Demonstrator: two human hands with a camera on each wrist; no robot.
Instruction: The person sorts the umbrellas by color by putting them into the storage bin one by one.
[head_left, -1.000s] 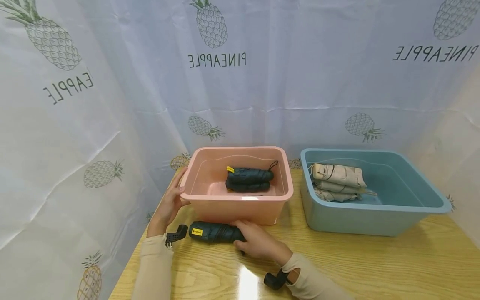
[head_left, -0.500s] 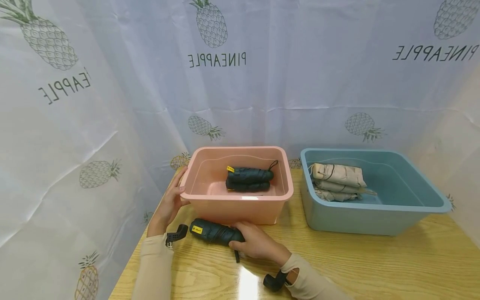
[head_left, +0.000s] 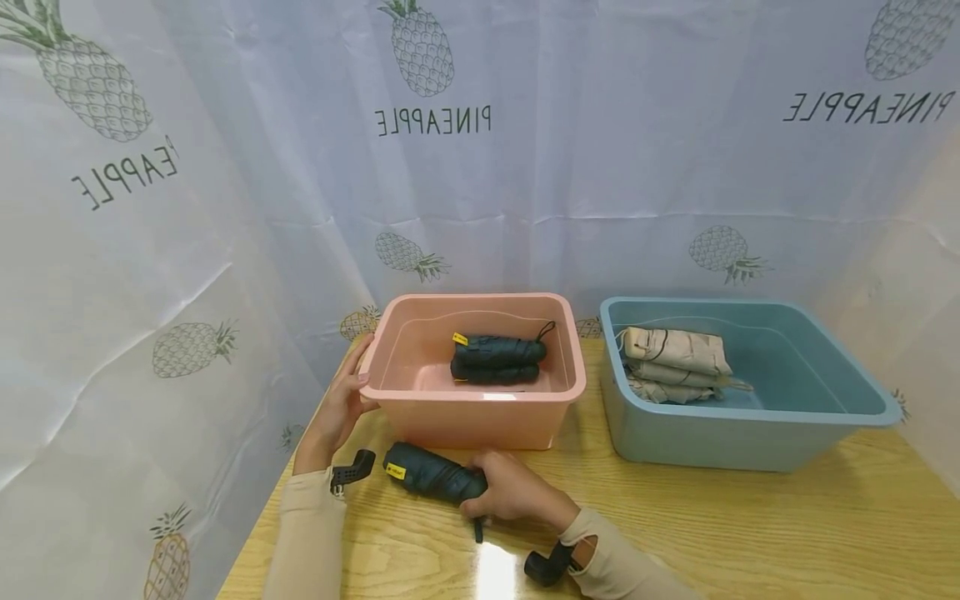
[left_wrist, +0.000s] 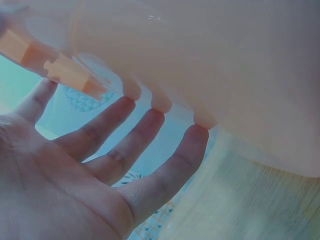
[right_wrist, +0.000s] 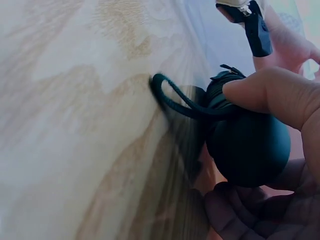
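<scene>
My right hand (head_left: 517, 490) grips one end of a dark folded umbrella (head_left: 433, 475) on the wooden table, in front of the pink bin (head_left: 465, 423). The umbrella bears a yellow label at its far left end. Up close in the right wrist view, my thumb presses by the rounded handle (right_wrist: 250, 150), fingers are curled underneath, and a cord loop (right_wrist: 172, 100) hangs off it. My left hand (head_left: 339, 414) has its fingers spread against the bin's left side; the left wrist view shows the fingertips touching the wall. Inside the bin lie dark folded umbrellas (head_left: 498, 352).
To the right stands a blue bin (head_left: 712, 437) with several beige folded umbrellas (head_left: 678, 350) stacked at its left. A pineapple-print curtain (head_left: 525, 192) hangs behind and at the left. The wooden table (head_left: 675, 533) runs beneath both bins.
The umbrella in my right hand has turned, its handle end swinging toward me and its cord loop coming into sight. My left hand and both bins stay where they were.
</scene>
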